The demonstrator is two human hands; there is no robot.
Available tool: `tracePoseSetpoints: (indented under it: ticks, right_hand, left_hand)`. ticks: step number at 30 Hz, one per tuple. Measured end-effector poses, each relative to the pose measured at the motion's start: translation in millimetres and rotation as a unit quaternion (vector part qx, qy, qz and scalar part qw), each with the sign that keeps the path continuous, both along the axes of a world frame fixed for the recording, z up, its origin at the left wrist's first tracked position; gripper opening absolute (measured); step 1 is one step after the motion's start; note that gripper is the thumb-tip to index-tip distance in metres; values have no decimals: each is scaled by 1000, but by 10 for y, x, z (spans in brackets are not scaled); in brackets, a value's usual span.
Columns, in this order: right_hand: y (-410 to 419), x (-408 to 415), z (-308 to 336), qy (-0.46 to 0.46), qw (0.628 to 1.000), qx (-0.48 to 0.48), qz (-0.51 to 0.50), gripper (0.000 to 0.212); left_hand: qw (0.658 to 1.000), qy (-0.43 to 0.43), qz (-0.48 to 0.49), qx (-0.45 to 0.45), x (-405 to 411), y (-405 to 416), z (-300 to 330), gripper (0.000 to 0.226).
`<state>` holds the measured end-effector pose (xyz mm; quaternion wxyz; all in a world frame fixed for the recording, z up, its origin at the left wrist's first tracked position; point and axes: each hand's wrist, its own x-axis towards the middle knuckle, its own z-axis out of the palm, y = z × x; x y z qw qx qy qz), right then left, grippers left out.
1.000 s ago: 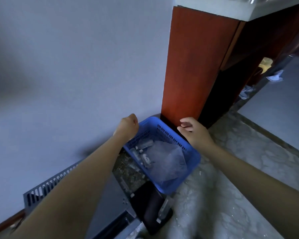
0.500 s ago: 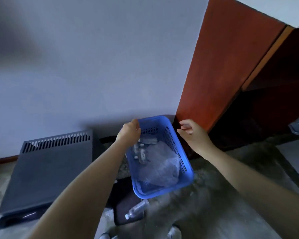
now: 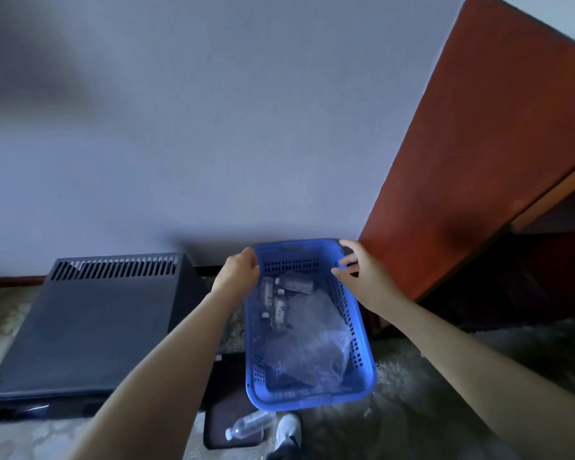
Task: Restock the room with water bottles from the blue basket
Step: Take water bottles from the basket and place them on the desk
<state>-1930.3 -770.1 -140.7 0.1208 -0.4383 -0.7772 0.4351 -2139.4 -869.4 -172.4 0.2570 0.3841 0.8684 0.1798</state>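
The blue basket (image 3: 312, 401) hangs tilted above the floor, its long side running away from me. Several small water bottles (image 3: 279, 307) lie at its far end, beside crumpled clear plastic wrap (image 3: 312, 346). My left hand (image 3: 241, 270) grips the rim at the far left corner. At the far right corner my right hand (image 3: 362, 277) holds the rim, fingers over the outside and thumb inside. One more water bottle (image 3: 249, 424) lies on a dark tray (image 3: 218, 426) on the floor under the basket.
A black vented appliance (image 3: 93, 327) sits on the floor to the left, against the pale wall. A red-brown wooden cabinet (image 3: 478, 161) rises on the right. A white shoe (image 3: 287, 429) shows beside the tray on the stone floor.
My right hand, apart from the basket before, has come onto its far right rim. The basket has turned lengthwise and the view has swung left, bringing the black appliance and tray into sight.
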Motion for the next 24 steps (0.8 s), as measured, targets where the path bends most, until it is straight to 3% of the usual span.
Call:
tracePoseSetpoints:
  ticks: [5,12,18,24]
  right_hand:
    - [543,-115,-63,-19,999,-12,23,76]
    - [1169,-380,-536,-39,998,-18,53,77]
    - [1369,-426,-1647,-65,993,-24,100,73]
    - [1385,-322,-2965,-78,990,-47,110,72]
  left_hand:
    - [1000,-8,-8,8,-119,524,-83,21]
    - [1000,10,24,-12,-296,861,-373,27]
    - [997,20,55,-55,-229,917,-1186,48]
    - [992,3,72,-107,43,889,-2516,46]
